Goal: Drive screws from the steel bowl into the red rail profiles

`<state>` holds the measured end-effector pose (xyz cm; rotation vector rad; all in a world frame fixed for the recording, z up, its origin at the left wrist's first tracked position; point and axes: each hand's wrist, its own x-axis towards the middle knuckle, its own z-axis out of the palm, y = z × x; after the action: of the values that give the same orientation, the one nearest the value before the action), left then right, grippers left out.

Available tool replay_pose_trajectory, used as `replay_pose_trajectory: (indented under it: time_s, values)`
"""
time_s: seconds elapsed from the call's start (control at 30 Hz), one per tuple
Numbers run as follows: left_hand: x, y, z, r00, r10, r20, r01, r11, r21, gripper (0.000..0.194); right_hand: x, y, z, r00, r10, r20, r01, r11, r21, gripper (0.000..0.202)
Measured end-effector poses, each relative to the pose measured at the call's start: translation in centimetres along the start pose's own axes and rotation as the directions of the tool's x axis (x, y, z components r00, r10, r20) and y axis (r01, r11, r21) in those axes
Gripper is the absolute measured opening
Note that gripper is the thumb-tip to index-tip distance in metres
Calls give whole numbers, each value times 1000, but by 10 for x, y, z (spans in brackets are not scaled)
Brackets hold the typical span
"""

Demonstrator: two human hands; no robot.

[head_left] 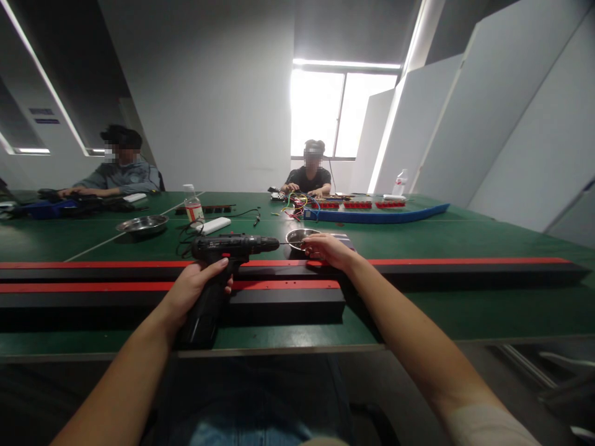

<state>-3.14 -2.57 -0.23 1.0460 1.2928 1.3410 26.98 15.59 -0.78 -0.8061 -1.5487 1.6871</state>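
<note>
My left hand (pixel 188 294) is wrapped round the grip of a black cordless drill (pixel 232 246), thumb near its red switch. The drill lies level over the beams, and its thin bit points right. At the bit's end my right hand (pixel 328 249) has its fingers pinched together; what is between them is too small to make out. Just behind these fingers stands a small metal bowl (pixel 294 238), partly hidden. Below the hands lie two long black beams with red top strips, a nearer beam (pixel 288 303) and a farther beam (pixel 441 272).
A metal dish (pixel 139 226), a bottle (pixel 193 207) and a white power bank (pixel 214 225) stand to the left. Farther back are a blue curved strip (pixel 376 215), coloured wires (pixel 295 203) and red parts (pixel 357 205). Two people sit across the green table (pixel 511 241).
</note>
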Motion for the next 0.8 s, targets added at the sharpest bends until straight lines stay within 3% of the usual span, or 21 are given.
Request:
replay_pose_trajectory:
  time_s: [0.8]
  values:
    - [1,0,0,1000,-14,-3,14,1000,-3,39,-3,-3,4,1000,7,-5,-8,999,-39,22]
